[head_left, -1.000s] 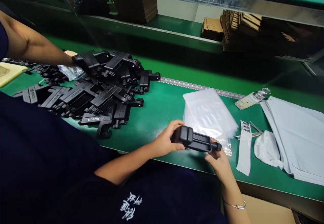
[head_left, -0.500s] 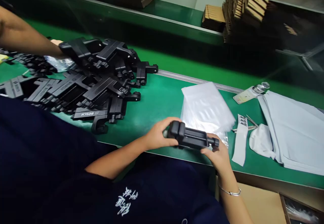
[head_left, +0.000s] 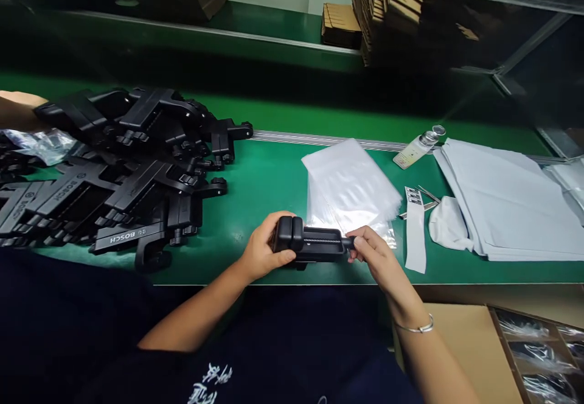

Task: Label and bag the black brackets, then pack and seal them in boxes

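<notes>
My left hand [head_left: 264,247] wraps round the block-shaped end of a black plastic clamp [head_left: 322,244], thumb along its near side. A threaded rod runs along the clamp's long slot and ends in a small knob on the right. Pinched on that knob are the fingers of my right hand [head_left: 374,255], its wrist wearing a silver bracelet. Both hands hold the clamp level above the front of the green bench. Just behind it lies a stack of clear plastic bags [head_left: 351,185], partly covered by the right hand and clamp.
A pile of black clamps [head_left: 137,173], some marked BOSCH, covers the left, where another person's hand [head_left: 20,100] reaches in. To the right are a small bottle [head_left: 417,148], a label strip [head_left: 415,233], tweezers, a white cloth [head_left: 449,224] and white sheets [head_left: 515,203]. A partitioned carton [head_left: 460,337] stands below.
My right hand has shifted from cupping the clamp's right end to pinching its knob. The view has swung right, and the other person's arm has drawn back left.
</notes>
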The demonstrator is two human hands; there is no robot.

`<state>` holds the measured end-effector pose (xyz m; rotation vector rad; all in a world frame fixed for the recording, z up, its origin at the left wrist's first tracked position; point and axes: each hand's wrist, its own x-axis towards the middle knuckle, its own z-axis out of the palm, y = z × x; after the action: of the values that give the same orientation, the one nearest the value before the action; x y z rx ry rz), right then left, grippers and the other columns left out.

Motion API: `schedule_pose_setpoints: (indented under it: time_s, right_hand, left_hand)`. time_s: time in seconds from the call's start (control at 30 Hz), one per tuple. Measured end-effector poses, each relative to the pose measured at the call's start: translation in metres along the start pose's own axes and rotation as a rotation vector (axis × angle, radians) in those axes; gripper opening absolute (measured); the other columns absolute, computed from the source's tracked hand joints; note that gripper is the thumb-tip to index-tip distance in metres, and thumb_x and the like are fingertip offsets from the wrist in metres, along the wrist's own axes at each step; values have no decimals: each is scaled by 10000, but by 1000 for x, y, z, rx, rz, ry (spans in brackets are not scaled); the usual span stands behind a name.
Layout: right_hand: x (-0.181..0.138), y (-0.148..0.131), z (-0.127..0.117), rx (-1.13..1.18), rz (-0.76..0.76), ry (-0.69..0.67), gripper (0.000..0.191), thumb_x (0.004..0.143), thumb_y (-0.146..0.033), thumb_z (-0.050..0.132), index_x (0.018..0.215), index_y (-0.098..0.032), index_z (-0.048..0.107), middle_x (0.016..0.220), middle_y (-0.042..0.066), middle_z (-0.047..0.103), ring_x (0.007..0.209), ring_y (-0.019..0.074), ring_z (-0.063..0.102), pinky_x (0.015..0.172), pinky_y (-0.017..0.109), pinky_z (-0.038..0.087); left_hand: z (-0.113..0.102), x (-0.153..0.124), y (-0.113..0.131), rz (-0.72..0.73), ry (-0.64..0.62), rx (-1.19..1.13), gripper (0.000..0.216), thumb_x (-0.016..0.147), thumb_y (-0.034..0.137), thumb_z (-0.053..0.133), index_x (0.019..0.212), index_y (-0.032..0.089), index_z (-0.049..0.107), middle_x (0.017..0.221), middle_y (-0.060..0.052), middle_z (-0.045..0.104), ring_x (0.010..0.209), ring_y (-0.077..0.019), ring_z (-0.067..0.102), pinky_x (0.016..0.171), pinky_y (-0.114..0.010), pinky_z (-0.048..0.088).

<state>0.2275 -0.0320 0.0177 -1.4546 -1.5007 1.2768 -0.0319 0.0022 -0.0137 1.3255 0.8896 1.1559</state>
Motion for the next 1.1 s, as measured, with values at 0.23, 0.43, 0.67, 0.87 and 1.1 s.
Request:
schedule_pose_setpoints:
  time_s: [0.23,0.43,0.67,0.87,1.1]
  right_hand:
    - [-3,-4,-1,-334,-205,103,309,895,-431,513,1106,-215,576,986,87,654,891,225,604,803,369,487]
    - [2,-2,-2,-64,13,28,286,930,-445,443,973,-218,613,779,10,604,741,160,575,705,285,472]
    - [9,3,9,-20,64,96,294,837,-479,554,880,-205,654,810,27,661,794,185,601,754,309,471]
    - [14,12,16,148,12,197,260,745,-439,690,867,-219,623,833,8,632,812,170,581,765,304,479]
    - [20,20,16,308,41,142,319,815,-488,647,993,-223,644,940,49,675,873,195,618,841,368,499]
  left_hand:
    - [3,6,3,-192,5,-142,537,782,577,645,1112,164,551,1044,-102,675,949,-239,637,801,-325,494]
    - [0,-4,7,56,-2,131,619,663,476,788,1165,196,560,1078,-85,690,1000,-258,639,887,-361,479]
    - [14,9,0,-147,157,-206,491,795,545,656,1093,167,561,1064,-101,689,998,-245,648,882,-364,498]
    - [24,16,0,-229,203,-354,494,813,599,607,1055,172,555,994,-87,703,942,-238,666,852,-377,517]
    - [20,18,5,-88,157,-219,577,776,616,644,1126,166,554,1087,-98,678,1036,-246,624,911,-364,480]
